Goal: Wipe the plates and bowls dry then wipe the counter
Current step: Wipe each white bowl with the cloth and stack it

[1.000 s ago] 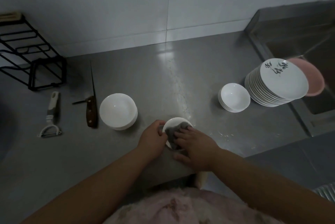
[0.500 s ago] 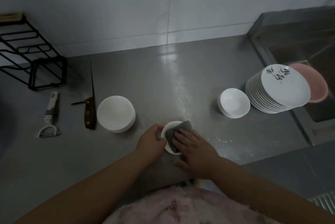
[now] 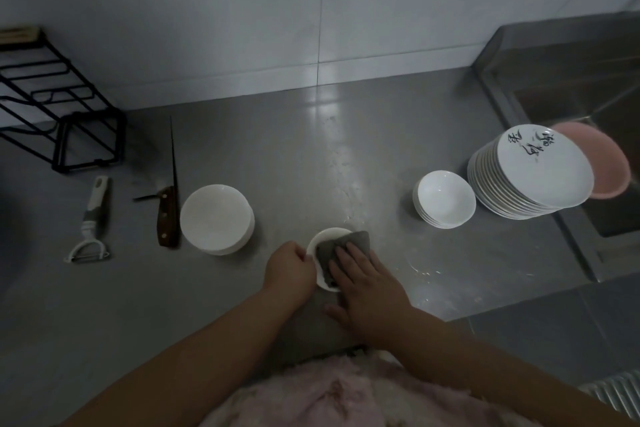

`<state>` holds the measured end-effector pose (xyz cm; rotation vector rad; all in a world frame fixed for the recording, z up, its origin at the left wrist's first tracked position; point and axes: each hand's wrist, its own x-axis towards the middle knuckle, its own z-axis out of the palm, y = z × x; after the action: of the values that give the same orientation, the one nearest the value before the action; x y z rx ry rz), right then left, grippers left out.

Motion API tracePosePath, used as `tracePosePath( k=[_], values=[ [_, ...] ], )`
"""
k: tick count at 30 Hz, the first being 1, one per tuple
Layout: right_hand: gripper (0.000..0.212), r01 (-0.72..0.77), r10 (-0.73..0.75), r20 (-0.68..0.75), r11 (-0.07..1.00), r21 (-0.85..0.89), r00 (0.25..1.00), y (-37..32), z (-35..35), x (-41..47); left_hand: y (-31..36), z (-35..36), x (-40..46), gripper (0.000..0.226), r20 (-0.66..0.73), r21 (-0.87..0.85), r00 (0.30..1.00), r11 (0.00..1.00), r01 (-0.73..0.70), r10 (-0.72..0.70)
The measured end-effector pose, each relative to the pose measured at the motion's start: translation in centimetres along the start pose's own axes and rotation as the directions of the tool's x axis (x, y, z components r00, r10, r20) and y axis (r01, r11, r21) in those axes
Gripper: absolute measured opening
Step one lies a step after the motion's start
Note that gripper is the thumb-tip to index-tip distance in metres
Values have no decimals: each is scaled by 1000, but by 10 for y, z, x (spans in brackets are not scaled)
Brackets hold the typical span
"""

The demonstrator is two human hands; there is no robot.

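A small white bowl [image 3: 323,240] sits near the front edge of the steel counter [image 3: 311,156]. My left hand [image 3: 287,267] grips its left rim with curled fingers. My right hand [image 3: 363,284] presses a grey cloth [image 3: 346,245] into the bowl with straight fingers. To the left stands a stack of white bowls [image 3: 216,219]. On the right are a stack of small white bowls [image 3: 445,200] and a tall stack of white plates [image 3: 533,172] with black writing on the top one.
A pink dish [image 3: 613,163] leans over the sink [image 3: 595,108] at the right. A wooden-handled knife [image 3: 169,205], a white peeler [image 3: 91,222] and a black wire rack [image 3: 59,108] lie at the left. Water streaks mark the counter's middle.
My right hand has slid the grey cloth further across the bowl toward its far right rim. The left hand keeps its hold on the rim.
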<state>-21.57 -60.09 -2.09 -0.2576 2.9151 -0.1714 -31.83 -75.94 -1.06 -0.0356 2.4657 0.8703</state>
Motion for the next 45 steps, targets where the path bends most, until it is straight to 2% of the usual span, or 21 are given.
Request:
tracePosePath(
  k=[2,5,8,11,13,15,16,18,20,22,24,26,28,30,33,35,37,40,43,45],
  values=[
    [79,-19,19,-14,1000,11,1000,0,2,0,-5,3,-1,9,57,11,998,1000,0,-1],
    [79,37,-37,-8,999,18,999,9,2,0,0,-12,7,10,89,80,987,987,-139,132],
    [78,91,-91,7,996,21,996,15,-5,3,11,-26,20,12,119,74,951,953,-295,285],
    [77,70,-70,8,997,39,997,14,-6,3,15,-25,26,9,173,82,926,932,-354,336],
    [79,8,-10,27,996,88,1000,9,-2,1,14,-20,22,8,123,53,945,949,-310,302],
    [85,-66,62,33,986,152,998,-2,3,0,9,-9,12,3,73,-35,983,986,-163,166],
    [90,-107,101,41,976,190,994,-7,4,0,4,-3,7,4,73,-95,995,993,-66,73],
    [99,-161,151,62,956,247,987,-13,4,0,-4,8,0,12,111,-177,993,983,47,-28],
    [93,-120,118,25,969,217,993,-10,5,-2,-7,8,0,15,136,-130,990,991,37,-19],
    [84,-49,44,30,987,156,999,-3,7,-5,2,-2,8,12,115,-1,992,999,-51,51],
    [83,6,-12,44,992,128,999,3,4,-5,13,-13,21,12,86,49,984,985,-162,158],
    [84,19,-26,58,993,120,998,5,0,-4,22,-20,32,12,120,117,965,962,-247,233],
    [84,3,-12,63,991,137,998,6,-4,-3,23,-18,36,11,159,178,962,952,-249,222],
    [79,-48,43,35,986,157,998,3,-4,-4,21,-14,32,10,124,165,975,965,-203,184],
    [75,-141,143,5,972,186,990,-9,2,-3,14,-3,17,14,71,27,997,999,-28,26],
    [76,-186,185,24,956,228,982,-11,3,0,7,6,7,17,122,-76,989,993,95,-85],
    [71,-175,175,24,951,256,984,-6,1,3,2,8,3,14,217,-148,968,975,164,-130],
    [60,-77,80,-6,974,214,997,7,4,2,7,-1,13,19,247,-30,968,999,41,-32],
    [56,3,-2,-1,988,157,1000,17,4,2,30,-18,21,19,217,123,964,976,-180,151],
    [53,9,-8,-9,990,142,1000,18,1,2,38,-19,26,18,216,139,959,966,-218,185]
  ],
)
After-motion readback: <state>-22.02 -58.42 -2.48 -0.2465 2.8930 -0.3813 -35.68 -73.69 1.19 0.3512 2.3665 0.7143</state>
